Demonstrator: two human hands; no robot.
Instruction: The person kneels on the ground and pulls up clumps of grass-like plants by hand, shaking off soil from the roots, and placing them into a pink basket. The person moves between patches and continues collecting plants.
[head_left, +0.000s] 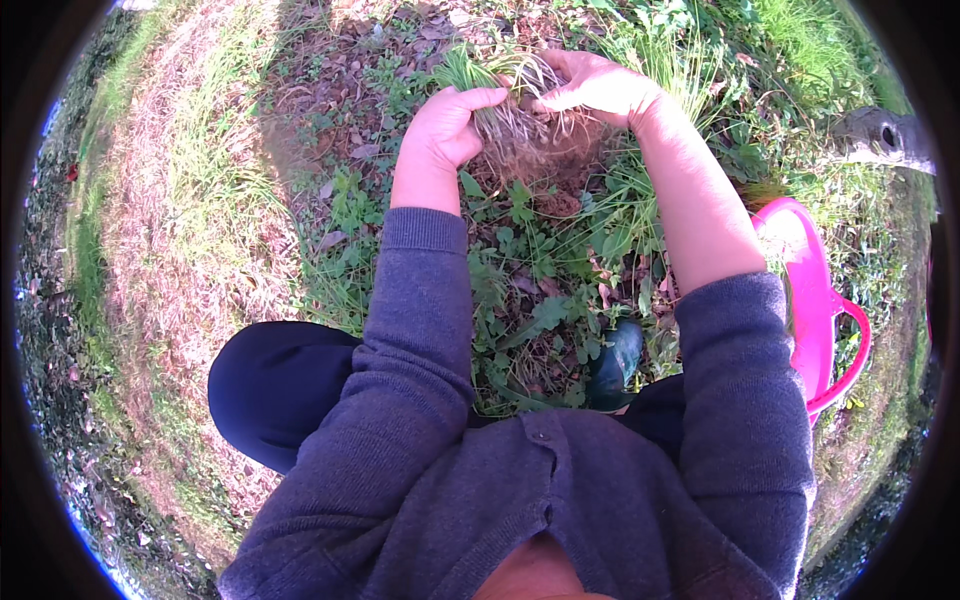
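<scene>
A bunch of grassy plants (517, 124) with pale stems and tangled roots is held above the ground between my two hands. My left hand (446, 124) grips its left side, thumb across the stems, with the green leaf tips sticking out past the fingers. From the right, my right hand (596, 86) has its thumb and fingers on the pale stems and roots. Under the roots lies loose reddish-brown soil (562, 199). Part of the bunch is hidden behind the fingers.
To my right stands a pink plastic basket (814, 315) with a loop handle, partly hidden by my sleeve. A cut log (874, 139) lies at the far right. Low weeds (540, 315) and a dark shoe (616, 364) are before me, with dry grass (217, 187) on the left.
</scene>
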